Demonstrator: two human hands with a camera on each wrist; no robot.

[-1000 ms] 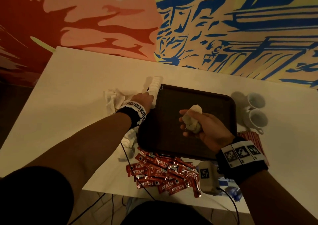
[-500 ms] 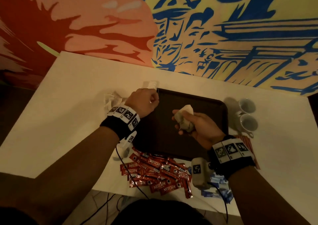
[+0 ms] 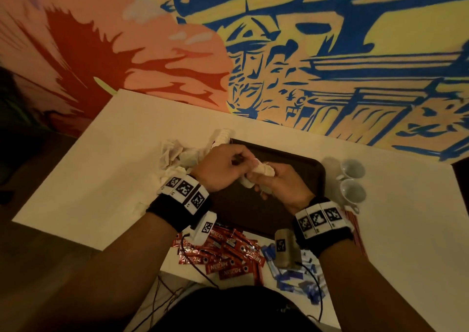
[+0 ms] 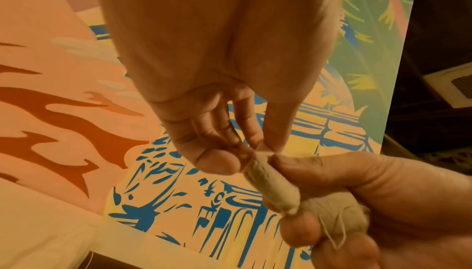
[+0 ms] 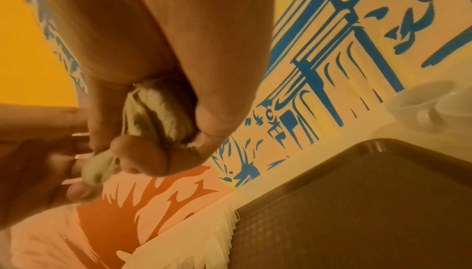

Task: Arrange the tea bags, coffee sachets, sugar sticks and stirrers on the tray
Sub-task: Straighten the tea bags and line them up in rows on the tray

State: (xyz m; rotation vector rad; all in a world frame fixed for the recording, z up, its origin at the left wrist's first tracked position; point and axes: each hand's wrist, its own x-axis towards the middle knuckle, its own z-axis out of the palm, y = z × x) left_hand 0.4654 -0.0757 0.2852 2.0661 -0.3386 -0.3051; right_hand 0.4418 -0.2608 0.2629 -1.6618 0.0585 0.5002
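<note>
A dark tray (image 3: 299, 179) lies on the white table (image 3: 121, 169), bare. Coffee sachets (image 3: 223, 258) are heaped just at its near edge. Above the tray, a bunch of tea bags (image 4: 275, 188) is clenched in the right hand (image 3: 281, 187); one end is pinched by the left hand (image 3: 223, 169). Tangled strings could snag and bags tear if tugged hard.

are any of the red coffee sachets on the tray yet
No, the red coffee sachets all lie in a heap on the table, on the near side of the tray.
</note>
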